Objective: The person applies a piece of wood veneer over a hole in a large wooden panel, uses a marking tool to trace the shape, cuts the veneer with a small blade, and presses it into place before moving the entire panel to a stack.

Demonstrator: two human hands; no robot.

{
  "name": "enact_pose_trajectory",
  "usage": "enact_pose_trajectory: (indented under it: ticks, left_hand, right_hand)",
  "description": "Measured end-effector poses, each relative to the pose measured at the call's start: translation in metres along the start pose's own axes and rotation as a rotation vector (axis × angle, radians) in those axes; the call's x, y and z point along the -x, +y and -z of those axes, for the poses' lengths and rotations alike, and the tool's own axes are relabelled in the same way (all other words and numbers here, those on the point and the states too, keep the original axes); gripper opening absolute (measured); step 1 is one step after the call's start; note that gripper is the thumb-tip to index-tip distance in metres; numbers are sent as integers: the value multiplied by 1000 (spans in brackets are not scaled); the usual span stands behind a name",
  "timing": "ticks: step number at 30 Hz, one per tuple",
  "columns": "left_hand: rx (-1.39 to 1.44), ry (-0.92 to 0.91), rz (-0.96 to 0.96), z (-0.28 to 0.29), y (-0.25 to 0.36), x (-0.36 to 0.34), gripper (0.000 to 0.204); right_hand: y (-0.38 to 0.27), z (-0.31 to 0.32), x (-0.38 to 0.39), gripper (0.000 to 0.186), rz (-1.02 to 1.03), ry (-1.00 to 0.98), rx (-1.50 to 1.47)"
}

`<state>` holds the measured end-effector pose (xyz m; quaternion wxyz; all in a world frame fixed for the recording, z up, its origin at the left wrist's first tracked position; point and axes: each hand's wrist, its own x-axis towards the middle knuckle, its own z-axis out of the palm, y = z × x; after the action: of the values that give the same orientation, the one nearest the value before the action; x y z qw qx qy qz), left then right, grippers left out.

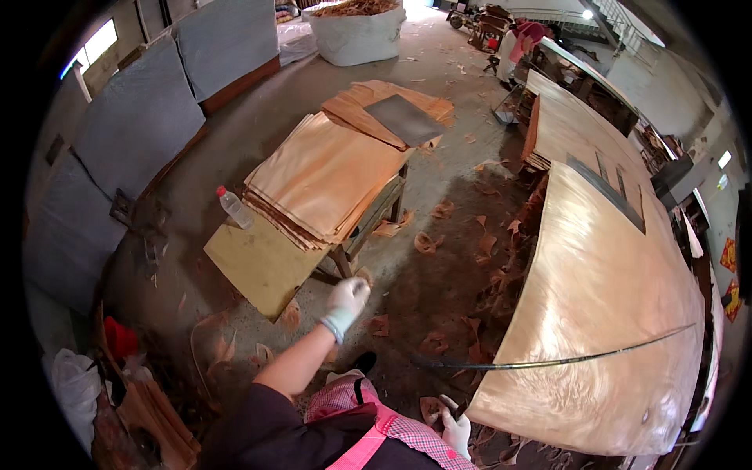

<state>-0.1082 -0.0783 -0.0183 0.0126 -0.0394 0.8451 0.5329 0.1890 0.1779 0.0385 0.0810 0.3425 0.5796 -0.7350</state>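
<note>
From the head camera, here we go: the left hand (348,301), white-gloved, reaches out between six and seven o'clock, near the surface (258,262) but apart from it. Its fingers look curled; whether that grip is loose or clenched, I can't tell.

Down past five, the gloved right hand (456,432) is just beside the near-left corner of the big pale sheet (603,290), which sprawls from three toward four o'clock. Something dark shows at the fingers, with a brown scrap (431,409) alongside; what that grip has, if anything, is too small to call. And look at the long thin black rod (556,363), slanting across the sheet and poking past its left edge!

Swing to eleven: a layered stack of wood-coloured sheets (333,172) sits on the surface, a dark grey plate (405,120) beyond it at twelve. A red-capped clear bottle (235,207) stands beside the stack at nine. Curled scraps (427,243) litter the floor, and up at one, a co-worker (526,43) bends over.
</note>
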Motion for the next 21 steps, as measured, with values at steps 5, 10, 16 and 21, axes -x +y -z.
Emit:
enact_pose_trajectory:
  ticks: [5, 10, 16, 21]
  left_hand:
    - [-362, 365, -100, 30, -21, -154, 29]
    - [-589, 310, 19, 27, -12, -243, 56]
    - [-841, 136, 159, 31, -6, -287, 98]
    - [-784, 131, 84, 54, -22, -304, 78]
  right_hand:
    - [-48, -64, -40, 33, -34, -49, 38]
    - [-54, -84, -66, 33, -114, 13, 36]
    - [-57, -83, -79, 32, -111, 23, 66]
    - [-66, -88, -89, 33, -99, 22, 29]
